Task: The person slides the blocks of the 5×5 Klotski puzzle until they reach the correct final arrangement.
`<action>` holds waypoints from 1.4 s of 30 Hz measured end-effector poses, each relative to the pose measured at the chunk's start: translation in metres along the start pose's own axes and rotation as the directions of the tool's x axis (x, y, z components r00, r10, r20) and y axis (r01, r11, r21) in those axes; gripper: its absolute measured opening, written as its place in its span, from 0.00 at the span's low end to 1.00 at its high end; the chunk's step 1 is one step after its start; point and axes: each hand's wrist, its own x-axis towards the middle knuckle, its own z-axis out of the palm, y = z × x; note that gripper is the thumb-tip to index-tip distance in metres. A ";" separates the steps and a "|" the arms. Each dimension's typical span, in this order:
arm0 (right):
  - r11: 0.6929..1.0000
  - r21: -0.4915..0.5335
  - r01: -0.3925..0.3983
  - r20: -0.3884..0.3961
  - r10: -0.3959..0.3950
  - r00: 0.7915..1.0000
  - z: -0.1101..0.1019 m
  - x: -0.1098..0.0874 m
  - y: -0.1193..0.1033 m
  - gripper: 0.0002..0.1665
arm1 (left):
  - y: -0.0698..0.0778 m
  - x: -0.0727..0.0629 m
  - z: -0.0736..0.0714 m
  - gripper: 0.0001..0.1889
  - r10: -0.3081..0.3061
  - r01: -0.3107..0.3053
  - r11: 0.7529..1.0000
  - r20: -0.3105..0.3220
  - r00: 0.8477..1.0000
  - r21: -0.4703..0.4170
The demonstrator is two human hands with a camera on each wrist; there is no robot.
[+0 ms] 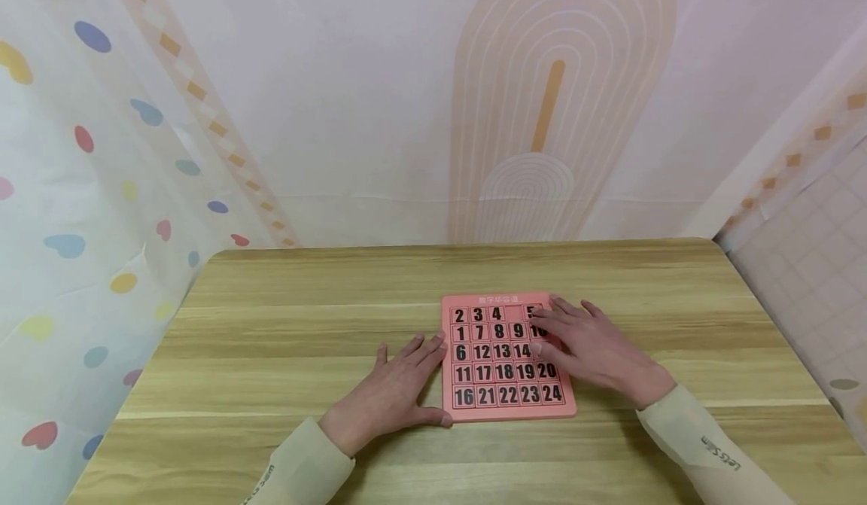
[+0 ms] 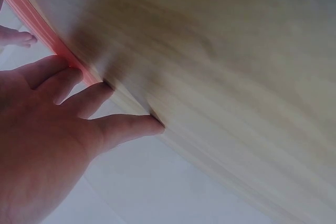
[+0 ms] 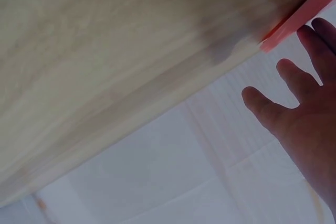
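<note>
A pink sliding number puzzle (image 1: 508, 415) lies flat on the table, its black numbers facing me. The top row reads 2, 3, 4, a vacant slot, then 5; the bottom row runs 16, 21, 22, 23, 24. My left hand (image 1: 393, 392) steadies the left side, spread fingers along the edge and thumb at the near corner. Over the right side reaches my right hand (image 1: 599, 347), its fingers at the 5 and 10 tiles and its thumb hiding the tile right of 14. Both wrist views catch only the pink side edge (image 2: 39, 22) of the puzzle.
The wood-grain table (image 1: 284, 324) extends around the puzzle on all sides. Behind it hangs a pale patterned curtain (image 1: 339, 114), with a dotted one (image 1: 41, 324) at the left. Light sleeves (image 1: 704, 445) cover both forearms.
</note>
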 end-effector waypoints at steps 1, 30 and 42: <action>1.000 -0.001 0.002 -0.003 -0.002 1.000 0.000 0.000 0.000 0.35 | 0.000 0.000 0.000 0.57 -0.001 0.001 1.000 0.001 1.000 -0.001; 0.998 -0.024 0.053 -0.028 -0.053 0.998 -0.002 0.010 -0.015 0.35 | -0.001 -0.002 -0.001 0.57 -0.013 0.013 1.000 0.002 1.000 -0.023; 0.994 -0.051 0.096 0.051 -0.094 0.994 0.012 0.028 -0.039 0.43 | -0.002 -0.003 0.000 0.57 -0.010 0.010 1.000 0.003 1.000 -0.020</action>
